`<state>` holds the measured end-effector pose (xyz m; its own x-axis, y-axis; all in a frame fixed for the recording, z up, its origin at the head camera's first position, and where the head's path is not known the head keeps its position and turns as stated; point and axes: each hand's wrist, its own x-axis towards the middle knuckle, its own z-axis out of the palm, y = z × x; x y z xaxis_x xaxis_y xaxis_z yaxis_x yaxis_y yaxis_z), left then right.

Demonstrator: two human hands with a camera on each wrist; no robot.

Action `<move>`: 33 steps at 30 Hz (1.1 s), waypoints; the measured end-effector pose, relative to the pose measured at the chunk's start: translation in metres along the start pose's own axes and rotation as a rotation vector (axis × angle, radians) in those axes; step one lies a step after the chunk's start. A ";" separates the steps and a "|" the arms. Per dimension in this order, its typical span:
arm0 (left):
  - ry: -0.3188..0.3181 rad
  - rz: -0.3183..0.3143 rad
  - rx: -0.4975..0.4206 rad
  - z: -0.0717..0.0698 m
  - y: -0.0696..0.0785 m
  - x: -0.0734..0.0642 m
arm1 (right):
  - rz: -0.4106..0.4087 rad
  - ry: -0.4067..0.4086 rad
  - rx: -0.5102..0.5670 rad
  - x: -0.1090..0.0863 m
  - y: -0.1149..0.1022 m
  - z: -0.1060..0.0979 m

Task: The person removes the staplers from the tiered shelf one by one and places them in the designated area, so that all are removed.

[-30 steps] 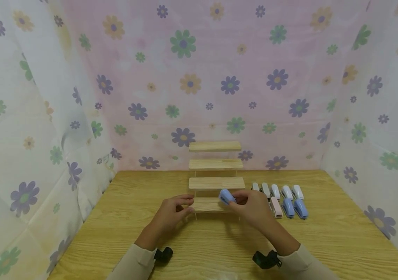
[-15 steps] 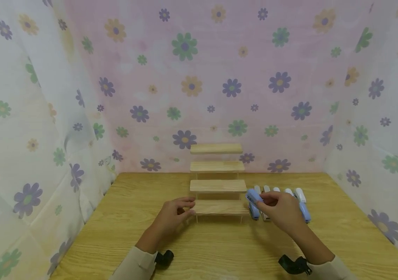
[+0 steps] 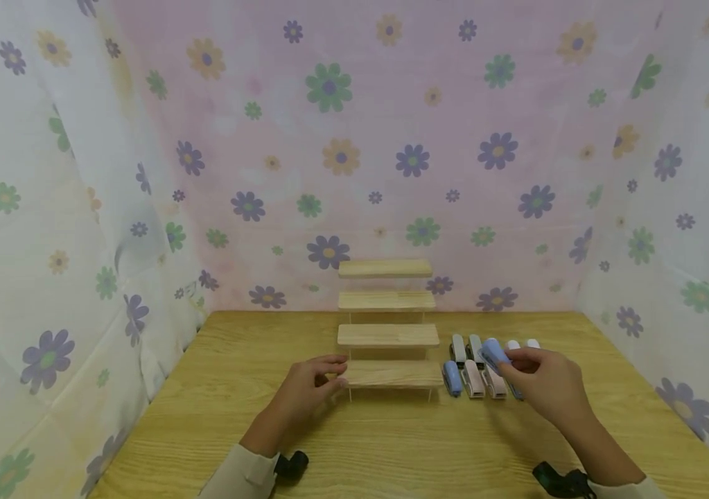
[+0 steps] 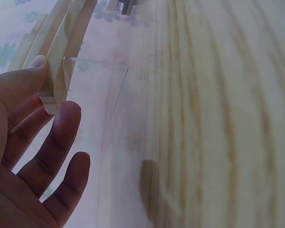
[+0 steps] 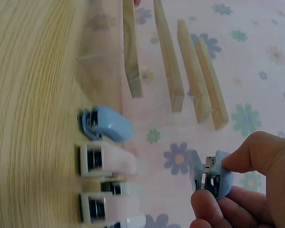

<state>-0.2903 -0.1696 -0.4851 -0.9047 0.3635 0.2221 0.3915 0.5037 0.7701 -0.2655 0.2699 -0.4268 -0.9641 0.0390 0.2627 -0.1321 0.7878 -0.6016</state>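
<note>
Held between thumb and fingers of my right hand is a small blue stapler, raised over the rows of other staplers. The right wrist view shows this stapler side-on, its metal inner parts visible between the two blue halves. On the left, my left hand pinches the left end of the lowest board of a tiered wooden stand. Its thumb and fingertips lie against that board's end in the left wrist view, with the other fingers spread loosely below.
Right of the stand, a front row holds a blue stapler, a pink stapler, another pink one and a partly hidden blue one. Grey staplers and white staplers line the row behind. A flowered cloth encloses the wooden table.
My right hand has carried the blue stapler rightward from above the lowest board to over the stapler rows. My left hand keeps its place at the stand.
</note>
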 end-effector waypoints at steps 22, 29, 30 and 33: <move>-0.008 -0.002 -0.017 0.003 -0.001 0.000 | 0.197 -0.069 -0.089 -0.004 0.081 -0.047; -0.009 -0.005 -0.020 0.000 0.001 -0.001 | 0.264 -0.073 -0.046 -0.003 0.097 -0.049; -0.010 -0.006 -0.021 0.000 0.001 -0.001 | 0.270 -0.070 -0.047 -0.003 0.098 -0.049; -0.014 -0.007 -0.027 0.000 0.002 0.000 | 0.292 -0.059 -0.049 -0.003 0.103 -0.049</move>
<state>-0.2890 -0.1687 -0.4835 -0.9050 0.3709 0.2083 0.3800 0.4848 0.7878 -0.2649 0.3813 -0.4522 -0.9716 0.2334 0.0390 0.1624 0.7776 -0.6075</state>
